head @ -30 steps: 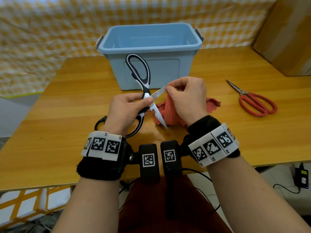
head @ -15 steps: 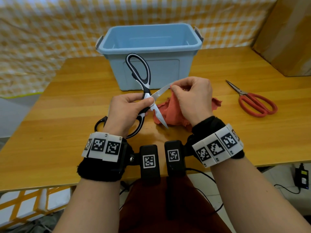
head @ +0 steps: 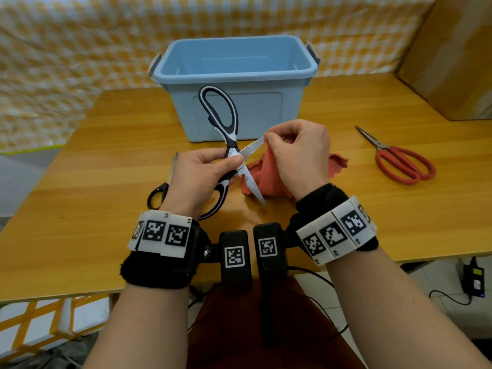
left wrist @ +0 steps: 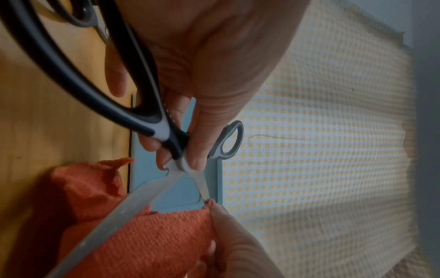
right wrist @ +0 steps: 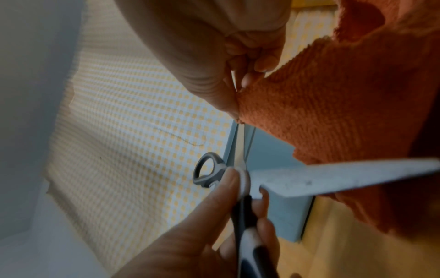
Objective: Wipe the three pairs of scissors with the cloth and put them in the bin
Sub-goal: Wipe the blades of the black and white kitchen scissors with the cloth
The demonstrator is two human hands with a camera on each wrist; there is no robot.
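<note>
My left hand [head: 202,174] grips the black-and-white scissors [head: 221,121] at the pivot, blades spread wide, one handle loop upright before the blue bin [head: 234,75]. My right hand [head: 298,153] pinches the orange-red cloth [head: 338,162] round the tip of the upper blade [head: 251,149]. The lower blade [head: 254,189] points down at the table. In the left wrist view the cloth [left wrist: 147,238] wraps that blade's tip beside my left fingers [left wrist: 197,150]. Red-handled scissors [head: 402,163] lie at the right. A black-handled pair [head: 159,193] lies partly hidden behind my left hand.
The wooden table [head: 80,209] carries everything; its front edge runs just under my wrists. A cardboard box [head: 452,57] stands at the back right. A yellow checked cloth [head: 80,35] hangs behind. Cables and a charger [head: 474,280] lie on the floor at the right.
My right hand has slid the cloth outward along the upper blade toward its tip, up and to the right. The left hand holds the scissors in the same place.
</note>
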